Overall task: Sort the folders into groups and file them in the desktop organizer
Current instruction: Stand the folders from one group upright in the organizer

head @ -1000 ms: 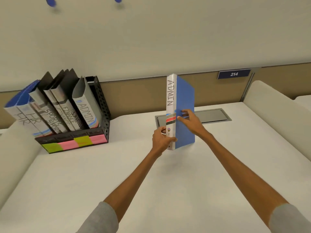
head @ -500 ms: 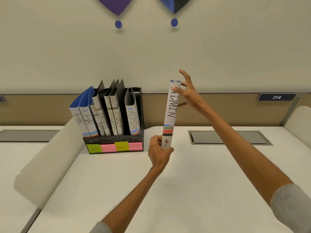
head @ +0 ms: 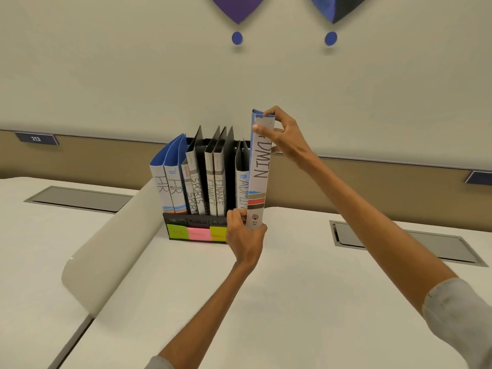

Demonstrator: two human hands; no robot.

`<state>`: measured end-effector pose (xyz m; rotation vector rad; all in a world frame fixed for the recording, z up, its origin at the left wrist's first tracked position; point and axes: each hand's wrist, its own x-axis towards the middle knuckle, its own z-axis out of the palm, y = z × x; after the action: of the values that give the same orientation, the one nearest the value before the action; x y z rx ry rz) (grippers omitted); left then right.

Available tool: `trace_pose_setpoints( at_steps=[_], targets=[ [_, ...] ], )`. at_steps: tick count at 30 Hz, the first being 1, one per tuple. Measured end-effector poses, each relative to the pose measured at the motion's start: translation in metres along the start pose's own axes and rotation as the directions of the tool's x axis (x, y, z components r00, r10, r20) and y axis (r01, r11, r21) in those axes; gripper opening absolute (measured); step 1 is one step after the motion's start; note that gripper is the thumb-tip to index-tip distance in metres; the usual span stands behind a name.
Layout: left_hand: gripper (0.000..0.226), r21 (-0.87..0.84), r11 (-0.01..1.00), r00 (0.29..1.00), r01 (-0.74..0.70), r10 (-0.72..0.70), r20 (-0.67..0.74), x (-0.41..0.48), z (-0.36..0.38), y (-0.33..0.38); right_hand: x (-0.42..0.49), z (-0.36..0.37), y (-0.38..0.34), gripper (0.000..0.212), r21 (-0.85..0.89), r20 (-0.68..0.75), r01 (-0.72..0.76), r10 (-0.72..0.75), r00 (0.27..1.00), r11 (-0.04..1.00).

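Note:
A blue folder (head: pixel 258 179) with a white spine marked ADMIN stands upright in the air at the right end of the black mesh desktop organizer (head: pixel 181 219). My left hand (head: pixel 243 237) grips its bottom end. My right hand (head: pixel 282 137) pinches its top. The organizer holds several upright folders: two HR folders (head: pixel 167 186), SPORTS folders (head: pixel 195 190), FINANCE folders (head: pixel 215 190) and one ADMIN folder (head: pixel 241 189) just left of the held one. Yellow and pink sticky labels (head: pixel 198 233) mark the organizer's front; its right end is hidden behind my left hand.
The organizer sits on a white desk (head: pixel 292 302) against a beige wall panel. A curved white divider (head: pixel 111 249) rises to the left. Grey cable hatches (head: pixel 410 243) lie in the desk at right and in the neighbouring desk at left (head: pixel 80 199).
Both hands have carried the ADMIN folder left, from mid-desk to the organizer's right end. My right hand went from the cover to the folder's top. The camera has turned toward the organizer.

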<state>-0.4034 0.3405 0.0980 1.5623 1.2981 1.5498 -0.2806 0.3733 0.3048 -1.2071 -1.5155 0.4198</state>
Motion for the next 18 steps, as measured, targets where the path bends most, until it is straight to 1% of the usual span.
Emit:
trace_pose_setpoints(
  at_steps=[5,9,12,16,18],
  targets=[
    [0.047,0.016,0.999,0.998,-0.048,0.048,-0.043,0.013,0.012,-0.008,0.016,0.012,0.001,0.032,0.031,-0.017,0.035,-0.035,0.999,0.999],
    [0.048,0.063,0.996,0.997,-0.059,0.062,-0.042,0.03,0.027,-0.014,0.031,0.008,0.012,0.038,0.049,-0.048,0.04,-0.038,0.998,0.998],
    [0.047,0.092,0.993,0.997,-0.079,0.08,-0.006,0.045,0.039,-0.026,0.041,0.005,0.027,0.033,0.072,-0.09,0.008,-0.001,0.996,0.997],
    [0.051,0.153,0.984,0.995,-0.092,0.083,0.06,0.056,0.057,-0.046,0.053,0.009,0.049,0.04,0.081,-0.07,-0.026,0.032,0.997,0.996],
    [0.057,0.19,0.978,0.993,-0.088,0.071,0.098,0.06,0.064,-0.056,0.058,0.012,0.059,0.039,0.089,-0.068,-0.051,0.057,0.996,0.995]
  ],
)
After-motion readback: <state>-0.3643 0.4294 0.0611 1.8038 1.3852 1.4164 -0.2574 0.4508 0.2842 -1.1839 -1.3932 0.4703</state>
